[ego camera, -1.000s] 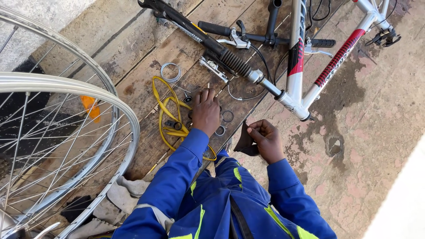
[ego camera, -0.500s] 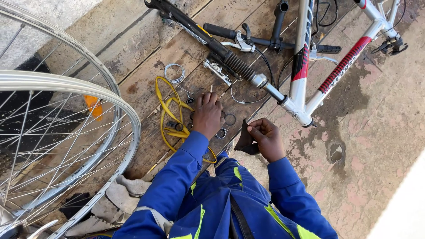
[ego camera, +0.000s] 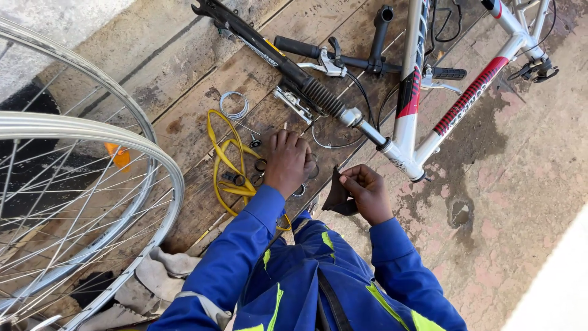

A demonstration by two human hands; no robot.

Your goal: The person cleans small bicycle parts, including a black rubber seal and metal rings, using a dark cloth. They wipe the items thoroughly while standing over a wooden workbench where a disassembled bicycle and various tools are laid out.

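Head view, looking down on wooden planks. My left hand lay palm-down, fingers close together, over small metal rings just right of the yellow strap; whether it pinched one I could not tell. My right hand, right of the strap and nearer my knees, pinched a dark, limp piece of rubber or cloth between thumb and fingers. I judged the rings light, hard and prone to roll, best taken by the rim between two fingertips; the dark piece seemed soft and would fold, so an edge grip suited it. Beyond the strap lay a black suspension fork and a white-and-red bicycle frame; left of it stood spoked wheels. Open room lay chiefly right of the strap, on the stained concrete.
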